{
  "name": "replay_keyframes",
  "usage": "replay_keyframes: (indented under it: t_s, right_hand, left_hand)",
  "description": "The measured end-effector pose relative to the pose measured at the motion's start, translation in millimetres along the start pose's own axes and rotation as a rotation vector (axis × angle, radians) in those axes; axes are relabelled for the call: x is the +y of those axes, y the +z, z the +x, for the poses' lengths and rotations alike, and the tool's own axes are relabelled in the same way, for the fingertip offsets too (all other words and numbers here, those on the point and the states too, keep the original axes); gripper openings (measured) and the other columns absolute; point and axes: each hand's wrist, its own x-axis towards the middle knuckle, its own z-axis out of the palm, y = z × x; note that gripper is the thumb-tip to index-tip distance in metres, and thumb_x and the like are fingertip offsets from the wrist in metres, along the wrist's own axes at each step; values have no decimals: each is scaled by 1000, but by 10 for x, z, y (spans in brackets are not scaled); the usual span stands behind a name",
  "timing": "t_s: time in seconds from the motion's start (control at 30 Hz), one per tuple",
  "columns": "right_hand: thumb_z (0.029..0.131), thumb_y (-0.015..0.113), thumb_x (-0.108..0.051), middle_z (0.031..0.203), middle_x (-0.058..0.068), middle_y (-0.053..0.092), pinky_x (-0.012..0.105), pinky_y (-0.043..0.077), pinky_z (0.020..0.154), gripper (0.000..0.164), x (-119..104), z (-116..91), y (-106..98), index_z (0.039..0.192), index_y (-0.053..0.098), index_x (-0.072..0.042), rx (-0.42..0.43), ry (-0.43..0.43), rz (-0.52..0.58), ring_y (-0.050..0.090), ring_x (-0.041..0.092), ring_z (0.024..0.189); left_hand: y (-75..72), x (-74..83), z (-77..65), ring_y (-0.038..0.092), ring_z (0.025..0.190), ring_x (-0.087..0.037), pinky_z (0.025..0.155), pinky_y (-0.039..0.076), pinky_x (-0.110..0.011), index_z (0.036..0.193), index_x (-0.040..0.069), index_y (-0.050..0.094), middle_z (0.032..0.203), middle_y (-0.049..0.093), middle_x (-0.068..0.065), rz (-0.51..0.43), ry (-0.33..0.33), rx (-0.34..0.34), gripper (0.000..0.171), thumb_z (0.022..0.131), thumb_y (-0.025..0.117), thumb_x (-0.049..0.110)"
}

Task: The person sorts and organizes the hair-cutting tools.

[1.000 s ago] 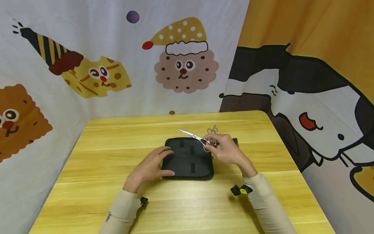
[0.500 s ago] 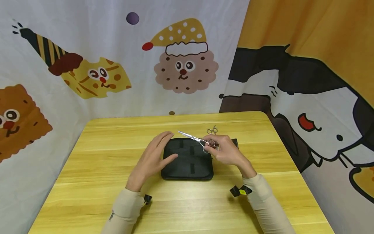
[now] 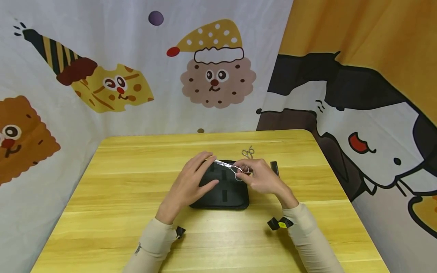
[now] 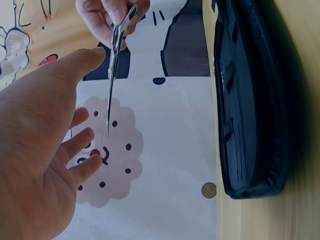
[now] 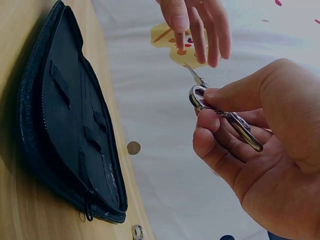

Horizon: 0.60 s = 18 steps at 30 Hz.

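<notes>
A pair of silver scissors is held above the black zip case, blades pointing left. My right hand pinches the scissors by the finger rings, seen close in the right wrist view. My left hand, fingers extended and thumb apart, is over the case's left side, its fingertips near the blade tip. Daylight shows between the left palm and the scissors in the left wrist view. Inside the case, black elastic loops run across the lining, and a zip pull hangs at one corner.
A second pair of scissors lies behind the case, only its rings showing. To the right of the right hand is a dark flat piece, partly hidden. The wooden table backs onto a printed curtain.
My left hand has lifted off the case's left edge and moved right and away from me, towards the blade tip. The right hand and scissors have dipped slightly.
</notes>
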Motion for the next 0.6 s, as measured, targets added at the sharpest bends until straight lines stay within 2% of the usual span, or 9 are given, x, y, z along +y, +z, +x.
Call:
replay_keyframes:
  t_s: [0.27, 0.6]
  right_hand:
    - [107, 77, -11, 95, -3, 78, 29, 59, 77, 25, -10, -6, 13, 132, 80, -6, -16, -14, -1, 66, 6, 85]
    - [108, 77, -14, 97, -4, 81, 48, 65, 80, 27, -19, 2, 34, 134, 80, -10, -46, 3, -5, 71, 8, 89]
  left_hand:
    - [65, 27, -9, 63, 148, -34, 129, 51, -55, 159, 6, 62, 158, 66, -14, 27, 28, -25, 67, 102, 87, 31]
    - [84, 32, -24, 64, 146, -34, 127, 52, -52, 150, 6, 70, 155, 68, -14, 90, 17, -19, 51, 105, 84, 26]
